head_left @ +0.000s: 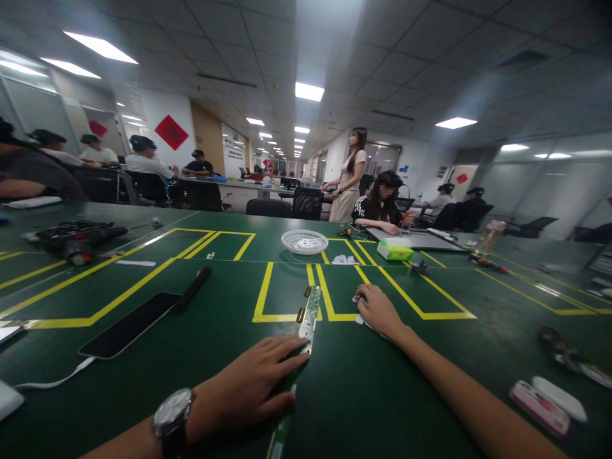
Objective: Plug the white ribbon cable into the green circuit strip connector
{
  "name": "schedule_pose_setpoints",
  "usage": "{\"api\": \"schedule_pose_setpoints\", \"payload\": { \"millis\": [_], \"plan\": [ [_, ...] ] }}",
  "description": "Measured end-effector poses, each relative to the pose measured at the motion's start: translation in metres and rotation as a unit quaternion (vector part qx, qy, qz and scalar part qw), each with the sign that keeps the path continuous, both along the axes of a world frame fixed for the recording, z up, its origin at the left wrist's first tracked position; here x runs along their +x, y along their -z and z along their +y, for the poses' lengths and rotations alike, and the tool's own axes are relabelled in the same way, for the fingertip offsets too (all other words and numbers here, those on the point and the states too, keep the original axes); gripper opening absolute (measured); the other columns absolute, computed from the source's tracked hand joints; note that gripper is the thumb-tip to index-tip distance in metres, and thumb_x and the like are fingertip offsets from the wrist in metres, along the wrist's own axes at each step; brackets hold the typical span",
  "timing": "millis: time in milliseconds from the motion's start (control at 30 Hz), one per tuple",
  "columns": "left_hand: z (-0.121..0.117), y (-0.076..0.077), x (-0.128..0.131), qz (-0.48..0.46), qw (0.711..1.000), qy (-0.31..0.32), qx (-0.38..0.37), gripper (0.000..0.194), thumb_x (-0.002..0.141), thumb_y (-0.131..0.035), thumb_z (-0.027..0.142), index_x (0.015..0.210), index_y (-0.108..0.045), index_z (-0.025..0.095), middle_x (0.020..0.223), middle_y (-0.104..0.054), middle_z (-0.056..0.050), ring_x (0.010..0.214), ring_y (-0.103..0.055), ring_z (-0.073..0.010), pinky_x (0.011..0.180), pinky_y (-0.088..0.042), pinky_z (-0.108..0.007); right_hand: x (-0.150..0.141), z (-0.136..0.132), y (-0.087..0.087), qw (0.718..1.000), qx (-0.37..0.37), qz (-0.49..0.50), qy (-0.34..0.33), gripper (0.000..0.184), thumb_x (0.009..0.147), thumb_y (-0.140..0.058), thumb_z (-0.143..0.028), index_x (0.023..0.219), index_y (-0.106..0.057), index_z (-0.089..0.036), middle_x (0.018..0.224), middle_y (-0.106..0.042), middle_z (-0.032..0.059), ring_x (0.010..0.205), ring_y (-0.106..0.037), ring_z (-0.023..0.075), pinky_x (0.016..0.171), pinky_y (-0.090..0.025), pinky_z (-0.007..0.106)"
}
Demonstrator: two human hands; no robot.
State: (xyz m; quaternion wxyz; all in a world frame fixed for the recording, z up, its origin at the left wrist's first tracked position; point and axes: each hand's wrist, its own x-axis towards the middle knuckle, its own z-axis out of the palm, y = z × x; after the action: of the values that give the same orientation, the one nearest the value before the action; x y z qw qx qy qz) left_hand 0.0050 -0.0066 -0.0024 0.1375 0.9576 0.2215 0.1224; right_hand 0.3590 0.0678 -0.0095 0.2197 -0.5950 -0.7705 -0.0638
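Note:
A long, narrow circuit board [310,315] lies on the green table, running from the near edge toward the middle. Its upper part shows gold-coloured connector tabs along the left side. My left hand [255,376], with a watch on the wrist, rests across the board. Its fingers are stretched and apart, with the fingertips touching the board, and they hide part of it. To the right of the board, my right hand [377,309] is closed on a thin white piece [359,320], perhaps tissue, against the table. Most of that white piece is under the hand.
Yellow tape [282,317] marks rectangles on the table. A white basket [305,241] and a green-and-white packet [394,250] stand farther back. A black phone [131,325] on a cable lies left; a pink case [540,407] lies right. Several people sit beyond, one stands.

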Motion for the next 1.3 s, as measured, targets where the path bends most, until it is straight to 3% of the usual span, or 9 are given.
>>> {"api": "schedule_pose_setpoints", "payload": {
  "millis": [133, 300, 467, 667, 900, 1300],
  "plan": [
    [-0.003, 0.004, -0.001, -0.002, 0.999, -0.047, 0.005, 0.06, 0.093, -0.055, 0.04, 0.147, -0.031, 0.033, 0.148, -0.036, -0.006, 0.13, -0.039, -0.0307, 0.106, -0.036, -0.05, 0.0, 0.0, 0.0, 1.0, 0.005, -0.008, 0.018, 0.017, 0.083, -0.048, -0.016, 0.086, -0.064, -0.016, 0.097, -0.06, 0.0103, 0.093, -0.055, 0.0221, 0.084, -0.043, 0.033],
    [-0.002, 0.003, -0.002, -0.032, 0.998, -0.045, -0.004, 0.06, 0.091, -0.057, 0.039, 0.146, -0.032, 0.035, 0.146, -0.037, -0.005, 0.127, -0.04, -0.0304, 0.106, -0.037, -0.049, 0.001, 0.0, 0.001, 1.0, -0.007, -0.009, 0.001, 0.018, 0.083, -0.048, -0.016, 0.087, -0.066, -0.016, 0.095, -0.061, 0.0098, 0.092, -0.055, 0.0222, 0.084, -0.043, 0.033],
    [-0.001, 0.001, -0.004, -0.038, 0.999, -0.028, -0.016, 0.062, 0.089, -0.06, 0.035, 0.145, -0.035, 0.034, 0.145, -0.038, -0.005, 0.129, -0.037, -0.0313, 0.106, -0.035, -0.049, -0.008, -0.005, 0.0, 0.997, -0.009, 0.003, -0.076, 0.019, 0.083, -0.047, -0.013, 0.088, -0.065, -0.017, 0.093, -0.062, 0.0083, 0.09, -0.056, 0.021, 0.085, -0.043, 0.034],
    [-0.003, -0.006, -0.004, -0.04, 0.999, -0.007, -0.021, 0.052, 0.09, -0.058, 0.032, 0.14, -0.042, 0.034, 0.142, -0.042, -0.004, 0.127, -0.04, -0.0309, 0.105, -0.037, -0.048, -0.044, -0.026, -0.007, 0.983, -0.024, 0.025, -0.178, 0.021, 0.083, -0.048, -0.008, 0.091, -0.065, -0.017, 0.096, -0.063, 0.0082, 0.094, -0.056, 0.0208, 0.084, -0.044, 0.036],
    [-0.004, -0.004, -0.004, -0.009, 1.0, -0.002, -0.019, 0.069, 0.08, -0.07, 0.04, 0.142, -0.04, 0.034, 0.142, -0.042, -0.006, 0.128, -0.037, -0.0327, 0.105, -0.036, -0.051, -0.082, -0.051, -0.005, 0.959, -0.02, 0.027, -0.283, 0.024, 0.083, -0.05, -0.006, 0.096, -0.066, -0.019, 0.1, -0.063, 0.0075, 0.095, -0.055, 0.0204, 0.084, -0.044, 0.036],
    [-0.007, -0.012, -0.004, -0.021, 0.999, 0.025, -0.017, 0.067, 0.079, -0.069, 0.05, 0.139, -0.045, 0.035, 0.137, -0.047, -0.005, 0.119, -0.044, -0.0333, 0.1, -0.041, -0.049, -0.091, -0.06, -0.01, 0.956, -0.04, 0.019, -0.291, 0.023, 0.084, -0.05, -0.008, 0.097, -0.065, -0.018, 0.097, -0.064, 0.0066, 0.092, -0.055, 0.0199, 0.084, -0.042, 0.037]
  ]
}}
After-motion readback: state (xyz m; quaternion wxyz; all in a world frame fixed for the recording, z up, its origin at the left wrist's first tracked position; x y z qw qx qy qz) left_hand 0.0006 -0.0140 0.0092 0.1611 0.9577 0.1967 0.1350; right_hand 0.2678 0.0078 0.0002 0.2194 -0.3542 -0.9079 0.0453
